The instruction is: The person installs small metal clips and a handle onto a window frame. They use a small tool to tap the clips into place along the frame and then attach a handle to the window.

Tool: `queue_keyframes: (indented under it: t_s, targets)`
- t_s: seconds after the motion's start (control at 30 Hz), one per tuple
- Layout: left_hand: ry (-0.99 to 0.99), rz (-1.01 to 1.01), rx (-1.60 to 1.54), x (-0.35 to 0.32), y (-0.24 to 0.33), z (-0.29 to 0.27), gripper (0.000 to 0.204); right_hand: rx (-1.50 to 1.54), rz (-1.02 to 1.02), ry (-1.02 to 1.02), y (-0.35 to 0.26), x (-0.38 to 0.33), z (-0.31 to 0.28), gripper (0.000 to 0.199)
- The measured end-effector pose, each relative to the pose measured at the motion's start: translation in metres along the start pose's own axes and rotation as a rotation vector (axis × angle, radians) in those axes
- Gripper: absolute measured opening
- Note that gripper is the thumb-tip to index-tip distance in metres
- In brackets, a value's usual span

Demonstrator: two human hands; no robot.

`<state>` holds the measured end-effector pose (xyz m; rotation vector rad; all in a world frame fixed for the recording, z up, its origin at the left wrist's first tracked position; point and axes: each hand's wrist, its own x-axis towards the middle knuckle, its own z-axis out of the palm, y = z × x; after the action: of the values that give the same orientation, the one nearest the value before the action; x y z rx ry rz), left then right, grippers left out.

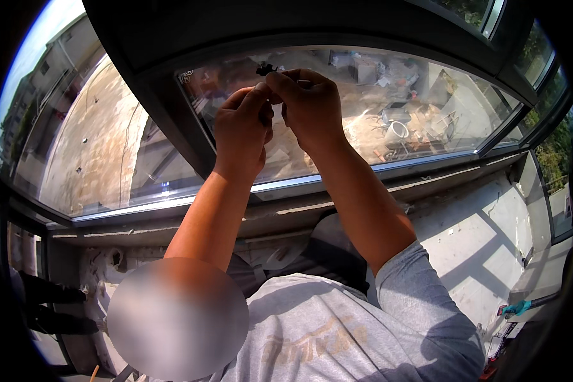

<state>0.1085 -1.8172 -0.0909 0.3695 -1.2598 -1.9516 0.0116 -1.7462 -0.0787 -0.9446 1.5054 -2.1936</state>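
I see my left hand (242,127) and right hand (309,105) raised together against the window pane (426,102), fingertips of both pinched shut on a small black part (265,67) that sits just above them, the dark window frame (172,95) beside my left hand

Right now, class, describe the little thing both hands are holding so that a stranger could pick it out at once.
Find the dark-framed window pane ahead. Both hands meet before its upper left part, the left hand beside the right hand. Pinched at their fingertips is a small black part, the only dark knobbly piece against bright glass.
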Motion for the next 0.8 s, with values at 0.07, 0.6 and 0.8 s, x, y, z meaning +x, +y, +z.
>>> queue_keyframes:
  t_s: [0.07,0.6,0.8]
  targets:
    - [0.019,0.012,0.013,0.0,0.006,0.004,0.02,-0.026,0.013,0.066,-0.006,0.001,0.007,0.022]
    - [-0.074,0.052,-0.011,0.015,0.032,0.003,0.025,0.685,0.313,-0.022,-0.023,-0.001,0.015,0.021]
    - [-0.172,0.061,-0.143,0.02,0.024,-0.007,0.028,0.656,0.293,-0.07,-0.011,0.005,0.012,0.025]
